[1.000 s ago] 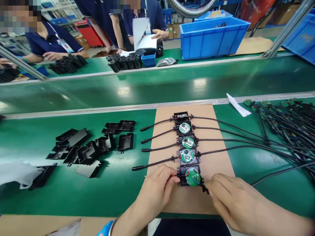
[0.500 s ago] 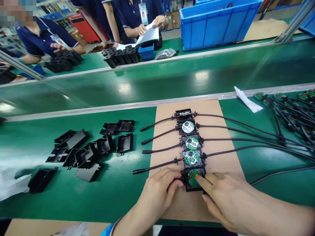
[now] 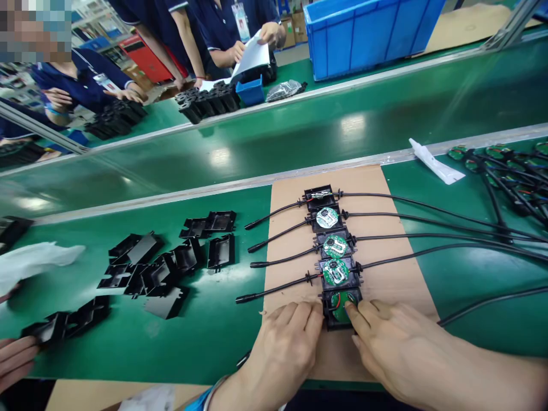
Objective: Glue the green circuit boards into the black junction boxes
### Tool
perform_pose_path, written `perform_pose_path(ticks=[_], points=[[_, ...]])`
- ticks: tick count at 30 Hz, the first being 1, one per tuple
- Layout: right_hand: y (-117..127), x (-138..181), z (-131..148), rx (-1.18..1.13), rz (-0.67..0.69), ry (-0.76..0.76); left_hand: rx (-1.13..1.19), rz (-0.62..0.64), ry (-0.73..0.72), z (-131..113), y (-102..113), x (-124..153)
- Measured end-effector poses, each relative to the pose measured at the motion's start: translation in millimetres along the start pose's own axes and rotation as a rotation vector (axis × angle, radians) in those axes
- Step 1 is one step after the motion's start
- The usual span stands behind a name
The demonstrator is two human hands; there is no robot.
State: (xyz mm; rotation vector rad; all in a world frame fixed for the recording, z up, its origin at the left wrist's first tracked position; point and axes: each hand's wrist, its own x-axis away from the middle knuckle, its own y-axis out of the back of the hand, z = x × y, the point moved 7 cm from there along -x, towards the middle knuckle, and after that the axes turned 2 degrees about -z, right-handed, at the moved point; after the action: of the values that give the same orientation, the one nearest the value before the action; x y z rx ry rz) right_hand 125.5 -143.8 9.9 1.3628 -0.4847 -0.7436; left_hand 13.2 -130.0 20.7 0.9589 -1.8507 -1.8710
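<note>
A row of several black housings with round green circuit boards [image 3: 335,246] and black cables lies on a brown cardboard sheet [image 3: 385,268]. My left hand [image 3: 286,342] rests flat beside the nearest housing [image 3: 340,308], fingers pressed against its left side. From the right, my right hand [image 3: 398,342] reaches in, a fingertip pressing on that housing's green board. Neither hand lifts anything.
Loose black housing shells [image 3: 162,268] lie on the green bench to the left. A bundle of cabled boards [image 3: 505,171] and a white tube [image 3: 434,162] lie at right. Another person's hand [image 3: 12,359] shows at far left. People work across the conveyor near a blue crate [image 3: 368,31].
My right fingertip has moved onto the nearest green board and my left hand has flattened against the housing. Another person's hand has come in at the far left. The view shifted.
</note>
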Motion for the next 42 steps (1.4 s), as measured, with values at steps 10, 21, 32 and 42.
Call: perform_pose_path(ticks=[10, 21, 32, 42], points=[[-3, -1, 1, -0.051, 0.032, -0.009, -0.416, 0.166, -0.173, -23, -21, 1], [11, 5, -15, -0.269, 0.114, -0.199, 0.224, -0.05, -0.086, -16, -1, -3], [11, 18, -26, -0.281, 0.101, -0.187, 0.304, -0.01, -0.184, -14, -22, 2], [-7, 20, -40, -0.088, 0.028, -0.23, 0.273, 0.008, -0.14, -18, -18, -3]])
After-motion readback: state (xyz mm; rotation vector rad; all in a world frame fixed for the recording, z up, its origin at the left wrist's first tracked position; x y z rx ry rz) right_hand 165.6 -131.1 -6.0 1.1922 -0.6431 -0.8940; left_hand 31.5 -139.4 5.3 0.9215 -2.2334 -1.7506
